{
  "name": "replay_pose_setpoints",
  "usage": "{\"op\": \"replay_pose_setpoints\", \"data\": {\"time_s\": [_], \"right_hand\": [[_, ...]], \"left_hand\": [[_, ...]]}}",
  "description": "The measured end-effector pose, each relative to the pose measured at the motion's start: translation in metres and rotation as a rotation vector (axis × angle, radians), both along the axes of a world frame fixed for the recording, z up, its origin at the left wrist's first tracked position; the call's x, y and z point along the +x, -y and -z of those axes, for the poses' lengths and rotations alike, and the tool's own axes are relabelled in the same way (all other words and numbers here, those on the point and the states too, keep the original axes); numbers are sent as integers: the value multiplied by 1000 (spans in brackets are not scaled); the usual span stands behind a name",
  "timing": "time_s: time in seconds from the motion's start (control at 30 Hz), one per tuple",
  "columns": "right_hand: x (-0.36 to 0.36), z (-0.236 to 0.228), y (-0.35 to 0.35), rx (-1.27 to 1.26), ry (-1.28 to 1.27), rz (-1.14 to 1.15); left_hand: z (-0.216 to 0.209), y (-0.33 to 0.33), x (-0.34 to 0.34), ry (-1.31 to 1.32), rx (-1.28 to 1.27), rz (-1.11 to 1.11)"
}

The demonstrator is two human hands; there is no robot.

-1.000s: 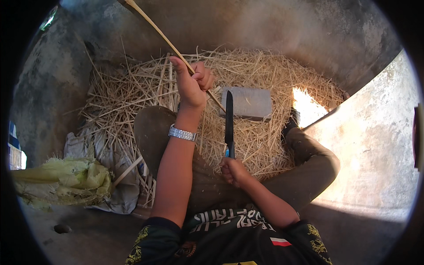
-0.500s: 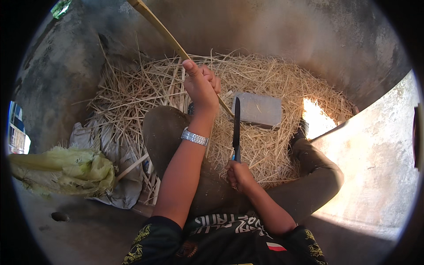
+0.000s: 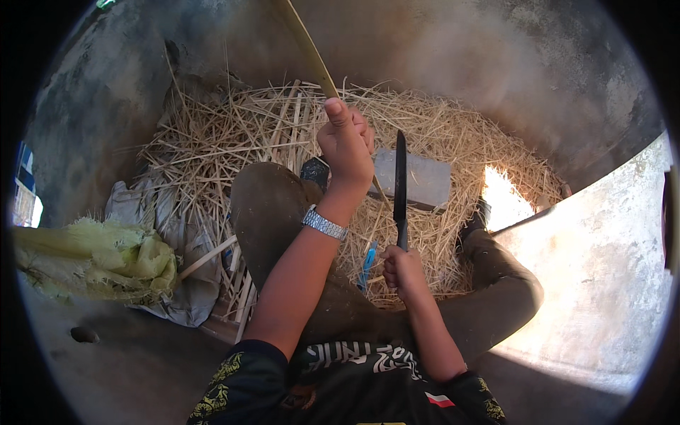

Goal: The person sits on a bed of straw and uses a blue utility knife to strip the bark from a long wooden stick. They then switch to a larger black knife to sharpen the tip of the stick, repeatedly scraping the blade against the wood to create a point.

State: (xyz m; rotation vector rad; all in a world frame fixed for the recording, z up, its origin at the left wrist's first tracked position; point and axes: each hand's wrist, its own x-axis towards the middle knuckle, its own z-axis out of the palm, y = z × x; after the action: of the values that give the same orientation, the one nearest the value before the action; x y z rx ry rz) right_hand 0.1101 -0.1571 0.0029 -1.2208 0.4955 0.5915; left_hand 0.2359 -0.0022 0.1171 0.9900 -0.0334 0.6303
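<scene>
My left hand (image 3: 347,149), with a metal watch on its wrist, is closed around a long, flat, yellowish bamboo strip (image 3: 312,53). The strip rises past the top of the view, and its short lower end comes out below my fist beside the blade. A knife (image 3: 401,177) with a long black blade points up and away in my right hand (image 3: 404,271), whose fingers wrap its dark handle. I cannot tell whether the blade touches the strip. Just left of my right hand, a blue tool or handle (image 3: 367,266) lies on the shavings; its kind is unclear.
Behind the knife sits a grey rectangular block (image 3: 430,178) on a heap of straw-like shavings (image 3: 489,142). My bent legs (image 3: 262,212) flank the heap. To the left are a yellow-green sack (image 3: 92,258) and a grey cloth (image 3: 191,276). A curved concrete wall (image 3: 460,49) encloses the far side.
My left hand has moved right with the bamboo strip, which now stands steeper. My right hand has shifted up and slightly right with the knife, and the blue object shows more fully.
</scene>
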Motion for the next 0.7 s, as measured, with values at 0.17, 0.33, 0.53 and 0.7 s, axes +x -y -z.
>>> {"op": "replay_pose_setpoints", "data": {"time_s": [0.17, 0.33, 0.53, 0.7], "right_hand": [[-5, -2, -13, 123, 571, 327], [-4, 79, -15, -184, -160, -92], [28, 17, -16, -469, 421, -11], [36, 59, -21, -300, 747, 93]], "left_hand": [[0, -2, -1, -31, -6, -72], [-2, -2, 3, -33, -7, -79], [-1, -1, 7, -22, -25, -92], [1, -4, 8, 28, -111, -37]]}}
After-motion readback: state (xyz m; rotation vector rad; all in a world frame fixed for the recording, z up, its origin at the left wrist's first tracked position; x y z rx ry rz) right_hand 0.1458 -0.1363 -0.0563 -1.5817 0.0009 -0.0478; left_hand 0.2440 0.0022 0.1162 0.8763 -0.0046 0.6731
